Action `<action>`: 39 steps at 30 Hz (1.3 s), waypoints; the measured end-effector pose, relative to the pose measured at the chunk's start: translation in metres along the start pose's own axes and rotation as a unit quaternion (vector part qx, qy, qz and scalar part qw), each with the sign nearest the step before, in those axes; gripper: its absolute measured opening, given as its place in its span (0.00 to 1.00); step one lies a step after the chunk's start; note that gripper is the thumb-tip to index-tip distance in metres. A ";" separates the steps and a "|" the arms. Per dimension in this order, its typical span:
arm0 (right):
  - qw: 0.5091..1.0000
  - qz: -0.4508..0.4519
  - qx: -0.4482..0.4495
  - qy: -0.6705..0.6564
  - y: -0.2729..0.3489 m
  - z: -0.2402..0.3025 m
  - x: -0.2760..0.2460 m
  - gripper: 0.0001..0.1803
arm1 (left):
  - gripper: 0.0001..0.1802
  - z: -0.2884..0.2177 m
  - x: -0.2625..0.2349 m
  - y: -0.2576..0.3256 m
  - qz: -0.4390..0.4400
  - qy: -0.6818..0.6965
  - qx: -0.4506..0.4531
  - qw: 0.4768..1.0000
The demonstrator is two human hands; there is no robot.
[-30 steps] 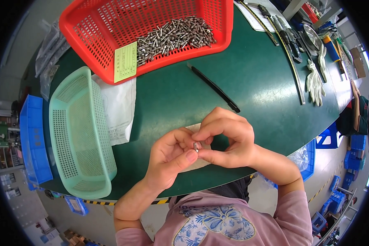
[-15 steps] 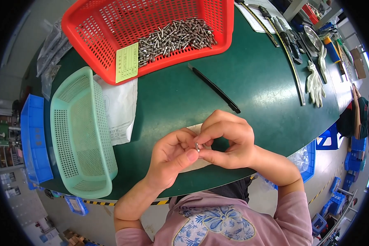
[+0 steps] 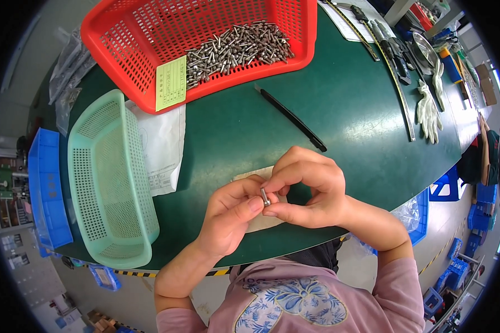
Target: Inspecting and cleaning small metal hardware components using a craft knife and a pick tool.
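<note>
Above the front edge of the green table, a small shiny metal pin (image 3: 265, 198) with a wider lower end is held between both hands. My left hand (image 3: 228, 215) pinches it from the left with thumb and fingers. From the right, the thumb and index finger of my right hand (image 3: 312, 187) close around its two ends. Under the hands lies a beige cloth or sheet (image 3: 263, 222), mostly covered. Many similar metal pins (image 3: 233, 51) lie heaped in a red perforated basket (image 3: 116, 69) at the back.
A slim black knife-like tool (image 3: 291, 120) lies mid-table. At left are a pale green basket (image 3: 149, 222), a white paper (image 3: 169, 136) and a blue bin (image 3: 49, 188). A tape measure (image 3: 404, 108), white gloves (image 3: 428, 114) and tools lie far right.
The metal pin has turned between my fingers and more of its length shows, leaning with its wider end down. Both hands stay in nearly the same place.
</note>
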State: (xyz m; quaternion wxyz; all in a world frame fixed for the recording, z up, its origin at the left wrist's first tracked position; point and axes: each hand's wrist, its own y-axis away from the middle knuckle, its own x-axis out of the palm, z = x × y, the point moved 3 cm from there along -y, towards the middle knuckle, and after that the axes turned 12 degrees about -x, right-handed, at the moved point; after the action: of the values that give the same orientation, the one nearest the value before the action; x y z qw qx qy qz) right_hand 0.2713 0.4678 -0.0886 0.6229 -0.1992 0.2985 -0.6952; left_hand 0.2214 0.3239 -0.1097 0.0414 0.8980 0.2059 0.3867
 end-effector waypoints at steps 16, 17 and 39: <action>0.980 0.009 0.001 0.200 0.000 -0.014 -0.012 0.09 | 0.10 -0.045 0.013 0.041 -0.295 -0.363 0.282 0.837; 0.964 0.022 0.002 0.264 0.001 -0.018 -0.016 0.07 | 0.09 -0.054 0.020 0.055 -0.367 -0.464 0.316 0.741; 0.785 -0.026 0.256 0.564 0.003 -0.020 -0.123 0.06 | 0.07 -0.161 -0.043 -0.106 -0.289 -0.846 0.160 0.418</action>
State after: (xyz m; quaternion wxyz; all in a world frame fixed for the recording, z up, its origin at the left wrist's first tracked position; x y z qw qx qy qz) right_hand 0.2784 0.5919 -0.0944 0.3533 0.3871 0.4021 -0.7507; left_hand 0.0445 0.3892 -0.0507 0.1597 0.6495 0.3726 -0.6433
